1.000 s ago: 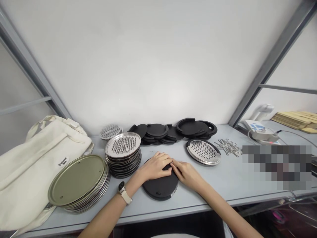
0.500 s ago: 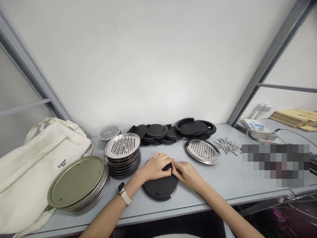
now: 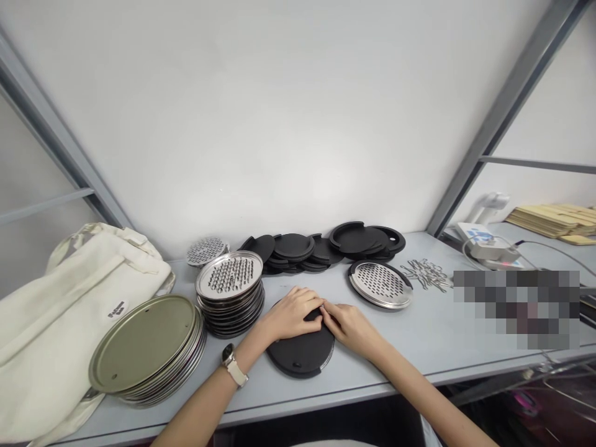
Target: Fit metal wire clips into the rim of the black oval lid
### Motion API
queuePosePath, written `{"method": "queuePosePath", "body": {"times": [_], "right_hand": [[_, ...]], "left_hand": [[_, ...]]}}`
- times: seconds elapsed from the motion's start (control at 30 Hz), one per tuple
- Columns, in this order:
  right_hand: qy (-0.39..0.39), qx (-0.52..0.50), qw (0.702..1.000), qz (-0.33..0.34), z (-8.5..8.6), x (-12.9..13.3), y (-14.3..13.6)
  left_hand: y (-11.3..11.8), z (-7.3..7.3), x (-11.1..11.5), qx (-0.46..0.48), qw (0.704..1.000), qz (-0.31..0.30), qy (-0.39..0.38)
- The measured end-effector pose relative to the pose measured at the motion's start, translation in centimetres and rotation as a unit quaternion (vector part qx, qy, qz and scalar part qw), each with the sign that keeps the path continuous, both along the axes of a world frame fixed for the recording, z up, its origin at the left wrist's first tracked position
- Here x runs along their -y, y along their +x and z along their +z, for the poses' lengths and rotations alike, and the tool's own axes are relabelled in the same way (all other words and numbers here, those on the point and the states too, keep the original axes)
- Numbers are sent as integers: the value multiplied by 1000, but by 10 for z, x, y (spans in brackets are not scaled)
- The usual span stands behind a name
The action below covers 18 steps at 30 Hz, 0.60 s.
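A black round disc (image 3: 302,357) lies on the table in front of me, a thin silvery edge showing at its lower right. My left hand (image 3: 298,313) rests across its upper part and grips it, fingers bent towards the far right edge. At that same edge my right hand (image 3: 348,324) pinches with thumb and forefinger, touching the left fingertips. Whatever sits in the pinch is hidden. To the right lies a round metal grater (image 3: 379,284) with a black rim, and beyond it a loose pile of bent wire clips (image 3: 427,274).
On the left are stacked graters (image 3: 230,276), stacked olive-topped round plates (image 3: 149,338) and a cream cloth bag (image 3: 84,298). Black round holders (image 3: 293,246) lie piled along the wall. A white device with cables (image 3: 487,245) and wooden boards (image 3: 549,220) are at the right.
The right fingers have shifted very slightly at the disc's edge, closing in against the left fingertips. The left hand and the disc stay in place.
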State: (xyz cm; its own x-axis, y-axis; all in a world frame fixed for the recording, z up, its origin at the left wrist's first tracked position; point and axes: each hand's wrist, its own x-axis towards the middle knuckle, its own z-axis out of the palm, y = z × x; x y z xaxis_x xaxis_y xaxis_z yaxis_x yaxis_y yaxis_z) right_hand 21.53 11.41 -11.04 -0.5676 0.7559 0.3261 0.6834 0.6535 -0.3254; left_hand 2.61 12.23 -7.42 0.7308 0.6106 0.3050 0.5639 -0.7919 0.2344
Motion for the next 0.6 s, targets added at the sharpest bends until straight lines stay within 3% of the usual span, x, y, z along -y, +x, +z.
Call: {"method": "queuePosePath", "body": {"times": [0.6], "right_hand": [[11, -1, 1000, -4, 0, 0, 0]], "left_hand": [[1, 2, 1, -4, 1000, 4, 4]]}}
